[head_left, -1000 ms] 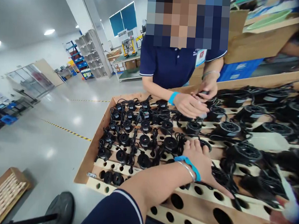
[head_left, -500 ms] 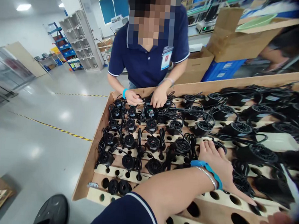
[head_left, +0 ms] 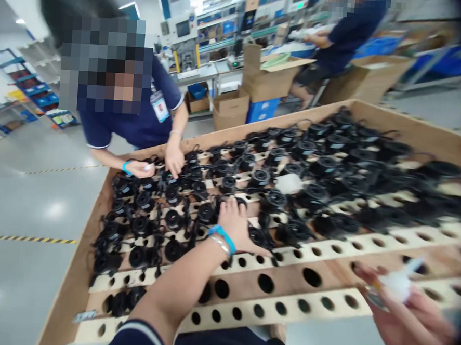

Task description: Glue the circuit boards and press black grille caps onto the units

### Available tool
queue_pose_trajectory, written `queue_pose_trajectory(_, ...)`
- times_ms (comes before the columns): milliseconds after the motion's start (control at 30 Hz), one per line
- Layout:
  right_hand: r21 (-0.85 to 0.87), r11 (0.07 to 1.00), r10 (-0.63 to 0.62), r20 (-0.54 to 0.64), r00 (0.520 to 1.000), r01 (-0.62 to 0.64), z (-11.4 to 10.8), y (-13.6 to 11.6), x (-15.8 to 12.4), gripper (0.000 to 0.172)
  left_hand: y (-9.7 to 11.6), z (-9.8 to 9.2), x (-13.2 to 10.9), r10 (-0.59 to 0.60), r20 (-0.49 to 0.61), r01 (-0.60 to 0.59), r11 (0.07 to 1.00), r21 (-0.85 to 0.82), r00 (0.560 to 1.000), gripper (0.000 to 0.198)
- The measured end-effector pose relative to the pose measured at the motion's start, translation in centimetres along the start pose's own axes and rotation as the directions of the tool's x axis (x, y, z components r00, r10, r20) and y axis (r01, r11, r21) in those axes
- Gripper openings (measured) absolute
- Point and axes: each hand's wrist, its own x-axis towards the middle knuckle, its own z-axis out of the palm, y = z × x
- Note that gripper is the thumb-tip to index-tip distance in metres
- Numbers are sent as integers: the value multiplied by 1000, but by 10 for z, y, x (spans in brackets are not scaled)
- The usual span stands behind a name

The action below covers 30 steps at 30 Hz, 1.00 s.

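Note:
My left hand [head_left: 234, 227], with a blue band and a bangle at the wrist, reaches over the rack. Its fingers lie on a black round motor-like unit [head_left: 239, 201] and its thumb is stretched out. At the right, over the near edge, my right hand [head_left: 409, 313] is closed around a small white bottle [head_left: 397, 284] with a pointed tip; blur hides its details. Several black units with slotted round tops [head_left: 174, 219] and bundled black cables stand in rows on the wooden rack [head_left: 266, 284], which has holes in its strips.
A co-worker [head_left: 120, 124] stands at the far left corner, both hands over the units, a small white thing in one. A white block-like piece [head_left: 288, 183] lies among the units. Raised wooden walls [head_left: 413, 124] edge the rack. Cardboard boxes [head_left: 230, 109] and another person stand behind.
My view has swung to the right, so the rack and co-worker appear further left. My right hand with the white bottle has come more fully into view. My left hand remains over the units.

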Motion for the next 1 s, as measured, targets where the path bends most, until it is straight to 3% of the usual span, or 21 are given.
queue_pose_trajectory(100,20,999,31,-70,997,-29,-51,12,37,51,2,-2,5,-35,-44,35,999,-1,998,137)
queue_pose_trajectory(200,-142,987,-89,-50,995,82,-104,36,83,45,7,-4,6,-83,-92,80,996,-34,992,119)
queue_pose_trajectory(233,-212,969,-139,-27,990,130,-119,44,98,42,14,-4,5,-110,-159,103,993,-50,981,112)
queue_pose_trajectory(267,-283,942,-185,8,983,179,-132,50,111,38,24,-4,2,-155,-277,141,988,-69,948,102)
queue_pose_trajectory(333,-357,891,-251,129,959,281,-148,59,133,32,57,0,-5,-215,-510,174,976,-128,833,80)
queue_pose_trajectory(367,-355,871,-281,208,937,340,-152,61,142,28,78,5,-9,-215,-578,152,976,-156,787,70)
queue_pose_trajectory(400,-336,853,-309,289,906,398,-154,62,148,24,103,11,-12,-192,-604,104,978,-178,773,62)
queue_pose_trajectory(533,-254,800,-389,471,792,544,-147,65,157,17,195,49,-14,-49,-477,-72,970,-232,877,55)
queue_pose_trajectory(633,-217,785,-412,516,751,580,-138,71,157,15,232,76,-7,-14,-371,-97,956,-278,929,57)
queue_pose_trajectory(733,-205,762,-446,523,726,615,-132,75,156,17,242,91,-5,26,-316,-124,947,-295,948,58)
queue_pose_trajectory(833,-215,726,-487,509,709,653,-138,73,151,34,241,99,-12,49,-341,-147,952,-268,939,61)
queue_pose_trajectory(933,-217,672,-571,457,682,708,-166,60,147,55,238,106,-29,21,-398,-129,961,-246,917,64)
queue_pose_trajectory(1000,-246,637,-638,364,678,731,-193,43,158,50,236,109,-42,-57,-445,-69,963,-262,894,60)
